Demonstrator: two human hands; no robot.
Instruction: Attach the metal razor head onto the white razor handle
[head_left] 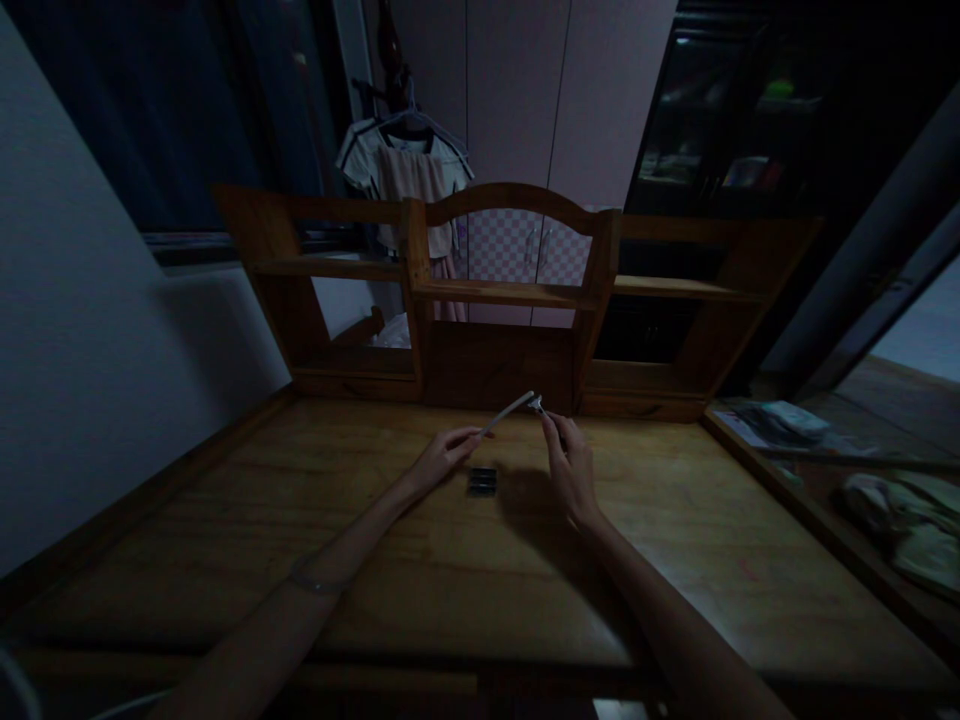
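Observation:
My left hand [444,455] is closed on the lower end of a thin pale handle [507,411] that slants up to the right above the wooden desk [420,560]. My right hand [570,460] pinches the small metal head [536,404] at the handle's upper end; the whole looks like a safety razor. A small dark flat box [482,481] lies on the desk just below and between my hands, touched by neither.
A wooden shelf unit [510,290] stands along the desk's back edge. A white wall [75,330] runs on the left. Clothes on a hanger [409,165] and pink wardrobe doors are behind. Papers and cloth [862,470] lie at the right.

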